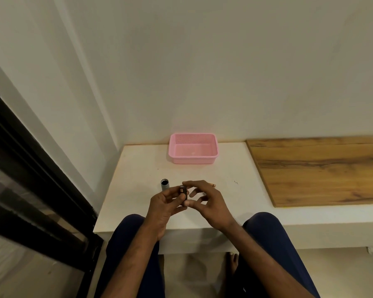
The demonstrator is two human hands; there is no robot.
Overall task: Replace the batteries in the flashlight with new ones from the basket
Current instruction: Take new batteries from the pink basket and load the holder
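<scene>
My left hand (164, 202) grips a small dark cylinder with a copper band, a battery (184, 193), above the white ledge near its front edge. My right hand (205, 200) is beside it, thumb and fingertips touching the battery's lower end. A grey flashlight tube (165, 184) stands upright on the ledge just left of my hands, open end up. Behind my right hand, the copper tip of another battery (212, 185) lies on the ledge. The pink basket (193, 160) sits at the back against the wall; nothing shows inside it.
The white ledge (138, 179) ends in a wall corner at the left. A wooden board (321, 171) covers the ledge to the right. A dark-framed glass door (30, 190) stands at the left. My knees in dark trousers are below the ledge's front edge.
</scene>
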